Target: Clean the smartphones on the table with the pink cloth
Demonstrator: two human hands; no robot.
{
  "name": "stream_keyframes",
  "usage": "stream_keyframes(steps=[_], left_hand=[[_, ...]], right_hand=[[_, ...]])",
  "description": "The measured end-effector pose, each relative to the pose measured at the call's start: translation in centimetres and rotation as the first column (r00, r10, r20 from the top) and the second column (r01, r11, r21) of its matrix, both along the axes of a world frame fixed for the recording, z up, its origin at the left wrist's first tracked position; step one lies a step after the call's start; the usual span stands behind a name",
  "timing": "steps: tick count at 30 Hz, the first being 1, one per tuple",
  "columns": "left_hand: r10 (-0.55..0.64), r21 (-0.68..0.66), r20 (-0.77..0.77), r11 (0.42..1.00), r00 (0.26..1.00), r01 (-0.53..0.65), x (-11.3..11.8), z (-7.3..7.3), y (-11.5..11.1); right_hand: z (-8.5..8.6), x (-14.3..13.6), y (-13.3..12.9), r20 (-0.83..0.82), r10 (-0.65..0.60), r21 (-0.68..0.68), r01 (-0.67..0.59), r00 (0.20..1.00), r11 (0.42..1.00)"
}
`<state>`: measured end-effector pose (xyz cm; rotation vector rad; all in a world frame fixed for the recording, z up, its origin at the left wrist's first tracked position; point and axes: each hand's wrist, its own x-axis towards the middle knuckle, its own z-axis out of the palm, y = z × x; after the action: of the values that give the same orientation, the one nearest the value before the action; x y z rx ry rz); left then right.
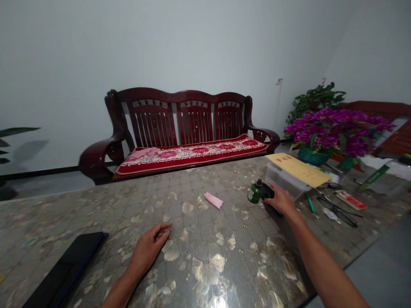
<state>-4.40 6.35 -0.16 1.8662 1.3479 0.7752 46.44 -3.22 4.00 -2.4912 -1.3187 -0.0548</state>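
My right hand [281,201] grips a black elongated object [267,191] on the table; its exact kind is partly hidden by the fingers. Just left of it stands a small dark green bottle [255,192] with a black cap, upright. My left hand [151,243] rests on the tabletop, its fingers loosely bent and nothing visible in them. Between the two hands, nearer the far side, lies a small rolled pink piece [213,200], cloth or paper. At the lower left a black phone or tablet [66,269] lies flat.
A clear plastic box [284,182] carries a yellow envelope [298,169] beyond my right hand. Eyeglasses [338,211], a green pen [310,202] and a red-and-white box [351,199] lie to the right, before purple flowers [334,128]. A wooden bench [189,96] stands behind the patterned table [199,244].
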Motion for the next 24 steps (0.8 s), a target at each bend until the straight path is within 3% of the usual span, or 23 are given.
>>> stream_keyframes(steps=[3, 8, 15, 24], left_hand=[[0.000, -0.010, 0.015, 1.000, 1.000, 0.000, 0.0, 0.0, 0.0], [-0.003, -0.015, 0.025, 1.000, 1.000, 0.003, 0.1, 0.2, 0.0], [-0.009, -0.006, 0.006, 1.000, 1.000, 0.009, -0.1, -0.1, -0.1], [-0.017, -0.013, 0.001, 1.000, 1.000, 0.017, -0.2, -0.2, 0.0]], right_hand=[[1.1, -0.2, 0.5, 0.004, 0.119, 0.055, -0.119, 0.993, 0.991], [1.6, -0.9, 1.9, -0.179, 0.335, 0.131, -0.315, 0.925, 0.940], [0.7, -1.9, 3.1, -0.310, 0.343, 0.226, -0.282, 0.887, 0.932], [0.3, -3.4, 5.5, -0.273, 0.314, 0.266, -0.243, 0.909, 0.933]])
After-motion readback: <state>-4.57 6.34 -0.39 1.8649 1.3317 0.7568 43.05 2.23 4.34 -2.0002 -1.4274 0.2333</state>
